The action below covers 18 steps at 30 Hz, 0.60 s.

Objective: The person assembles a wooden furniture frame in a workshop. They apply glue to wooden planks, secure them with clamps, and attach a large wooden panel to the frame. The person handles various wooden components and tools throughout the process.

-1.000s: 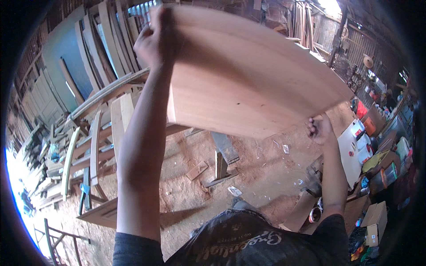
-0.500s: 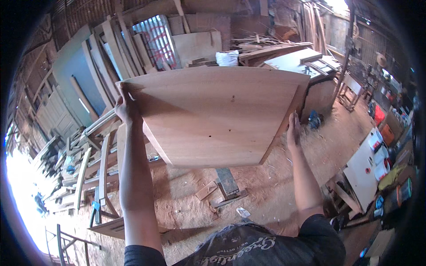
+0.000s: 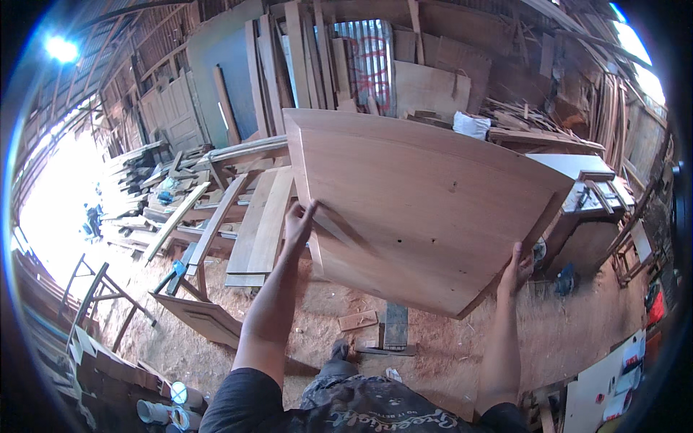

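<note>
A large flat wooden panel [image 3: 404,187] with bevelled borders and a few small dark knots hangs in the air before me, tilted down toward the right. My left hand [image 3: 299,220] grips its left edge, fingers at the border and casting a shadow across the face. On the lower right edge, my right hand [image 3: 514,270] is closed round the bevel. Both arms reach out from my body. The panel's back is hidden.
Long boards [image 3: 263,216] rest on a support to the left, near a framed wooden piece [image 3: 202,317] leaning low. Planks and sheets stand against the back wall. A dark block [image 3: 395,325] lies on the dirt floor. White buckets [image 3: 180,411] stand at lower left.
My view has swung left. The panel now tilts down to the right, and my left hand has shifted from its upper left corner to lower along the left edge.
</note>
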{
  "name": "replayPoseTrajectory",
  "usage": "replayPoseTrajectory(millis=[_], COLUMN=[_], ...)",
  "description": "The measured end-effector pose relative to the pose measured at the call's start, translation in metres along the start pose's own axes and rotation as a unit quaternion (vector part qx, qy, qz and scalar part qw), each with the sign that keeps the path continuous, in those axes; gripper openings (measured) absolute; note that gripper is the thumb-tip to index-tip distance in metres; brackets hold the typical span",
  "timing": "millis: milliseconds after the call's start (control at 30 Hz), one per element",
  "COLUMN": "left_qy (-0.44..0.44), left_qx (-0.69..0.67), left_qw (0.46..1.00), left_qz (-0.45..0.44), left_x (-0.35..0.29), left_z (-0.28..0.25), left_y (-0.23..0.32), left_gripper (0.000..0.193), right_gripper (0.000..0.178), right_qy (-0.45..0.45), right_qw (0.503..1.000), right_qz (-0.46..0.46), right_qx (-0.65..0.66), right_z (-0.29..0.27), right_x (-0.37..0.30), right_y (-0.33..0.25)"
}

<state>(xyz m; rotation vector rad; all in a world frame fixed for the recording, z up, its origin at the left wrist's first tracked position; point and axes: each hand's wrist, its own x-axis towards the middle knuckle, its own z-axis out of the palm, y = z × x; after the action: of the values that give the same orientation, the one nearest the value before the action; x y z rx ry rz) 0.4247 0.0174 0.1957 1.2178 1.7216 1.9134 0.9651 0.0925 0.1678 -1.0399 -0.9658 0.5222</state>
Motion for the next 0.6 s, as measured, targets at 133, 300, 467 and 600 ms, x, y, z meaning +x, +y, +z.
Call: replayPoseTrajectory(millis=[133, 300, 467, 600], left_qy=[0.066, 0.059, 0.069, 0.087], left_qx=[0.047, -0.092, -0.085, -0.186], left_qw=[0.995, 0.992, 0.992, 0.966], left_qz=[0.049, 0.056, 0.057, 0.155], left_x=[-0.011, 0.005, 0.103, 0.213], left_z=[0.005, 0.022, 0.036, 0.04], left_y=[-0.013, 0.012, 0.073, 0.117], left_gripper=[0.037, 0.036, 0.041, 0.049], right_gripper=[0.063, 0.063, 0.086, 0.087], right_qy=[-0.04, 0.006, -0.001, 0.003], right_qw=[0.999, 0.999, 0.987, 0.981], right_qz=[-0.003, -0.036, 0.007, -0.055], right_qx=[0.015, 0.016, 0.162, 0.184], right_z=[0.012, 0.037, 0.097, 0.188], right_x=[-0.009, 0.01, 0.102, 0.175], right_y=[0.011, -0.021, -0.113, -0.18])
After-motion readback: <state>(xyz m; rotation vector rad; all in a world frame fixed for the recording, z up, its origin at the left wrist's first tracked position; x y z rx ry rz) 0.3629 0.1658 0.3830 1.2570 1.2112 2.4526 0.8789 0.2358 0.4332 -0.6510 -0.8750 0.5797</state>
